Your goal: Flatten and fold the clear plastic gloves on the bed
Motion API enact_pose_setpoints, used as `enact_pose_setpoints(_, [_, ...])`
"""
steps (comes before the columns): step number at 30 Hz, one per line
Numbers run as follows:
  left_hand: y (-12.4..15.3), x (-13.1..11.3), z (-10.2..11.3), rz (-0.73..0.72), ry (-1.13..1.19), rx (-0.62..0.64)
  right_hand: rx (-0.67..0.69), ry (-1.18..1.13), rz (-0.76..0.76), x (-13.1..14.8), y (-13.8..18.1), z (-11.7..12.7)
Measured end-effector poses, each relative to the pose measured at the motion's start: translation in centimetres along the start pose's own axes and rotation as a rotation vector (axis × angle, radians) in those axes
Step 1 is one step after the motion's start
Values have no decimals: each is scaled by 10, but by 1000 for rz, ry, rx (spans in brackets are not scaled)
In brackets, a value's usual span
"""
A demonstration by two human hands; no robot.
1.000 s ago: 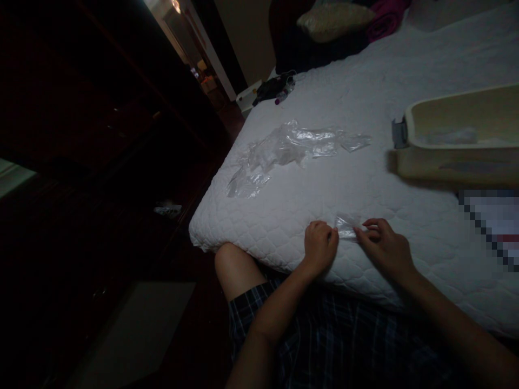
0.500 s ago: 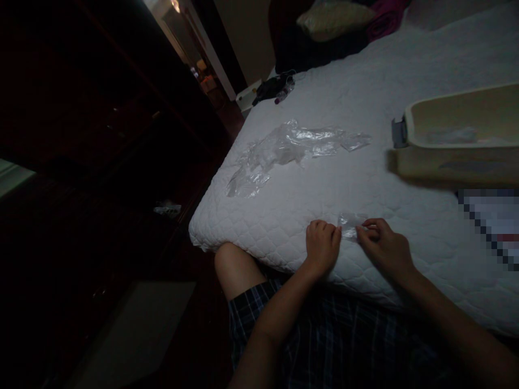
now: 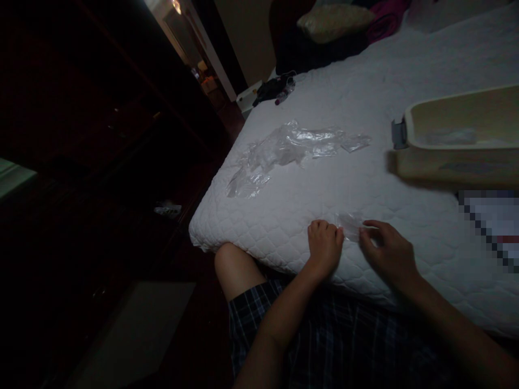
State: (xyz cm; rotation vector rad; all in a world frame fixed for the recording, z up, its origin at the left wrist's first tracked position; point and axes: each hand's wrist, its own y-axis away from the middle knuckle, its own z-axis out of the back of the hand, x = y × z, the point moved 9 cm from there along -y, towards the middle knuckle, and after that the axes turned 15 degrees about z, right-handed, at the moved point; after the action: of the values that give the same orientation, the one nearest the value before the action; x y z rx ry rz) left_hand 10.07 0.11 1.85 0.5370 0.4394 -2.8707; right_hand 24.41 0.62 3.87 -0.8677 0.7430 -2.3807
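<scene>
A small clear plastic bag [image 3: 349,226] is stretched between my two hands, just above the near edge of the white quilted mattress [image 3: 275,232]. My left hand [image 3: 325,243] is closed on the bag's left side, fingers curled and thumb pressed in. On the other side my right hand [image 3: 387,248] pinches the bag's right edge, with a gap showing between thumb and forefinger behind the tips. Farther back on the mattress lies a spread of crumpled clear plastic bags [image 3: 284,148].
An open cream-coloured bin [image 3: 458,167] with a grey latch lies at the right, clear plastic inside it. A pillow [image 3: 336,22], a magenta cloth [image 3: 383,21] and dark items sit at the far end. A dark cabinet [image 3: 101,119] stands left.
My right hand has shifted slightly right, its fingers arching more. My left hand has moved a touch right, still holding the bag. The other things stay put.
</scene>
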Motion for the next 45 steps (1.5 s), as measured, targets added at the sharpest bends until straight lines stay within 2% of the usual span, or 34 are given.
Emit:
enact_pose_setpoints(2, [0,1,0,1,5,-10,-51,48,195,16,-1,8])
enact_pose_setpoints(5, [1,1,0,-3,14,-22,-11,60,498,42,1,5])
enact_pose_setpoints(7, [2,1,1,-7,18,-23,66,49,566,47,2,-5])
enact_pose_setpoints(13, [2,2,2,-3,18,-29,186,51,427,32,-1,-26])
enact_pose_setpoints(22, [7,6,7,56,48,-93,303,88,403,26,3,-41])
enact_pose_setpoints(24, [8,0,8,-14,64,-102,348,114,420,25,8,-46])
enact_pose_setpoints(28, [13,-19,1,-262,88,18,386,107,440,22,17,-50])
enact_pose_setpoints(33, [15,-20,7,-273,103,22,398,84,444,17,22,-51])
enact_pose_setpoints(38, [23,-30,1,-412,32,110,419,113,461,16,23,-54])
enact_pose_setpoints(42, [16,-19,-10,-341,-185,114,445,155,447,16,23,-56])
enact_pose_setpoints(45, [12,-10,-11,-274,-259,111,443,172,443,16,23,-56])
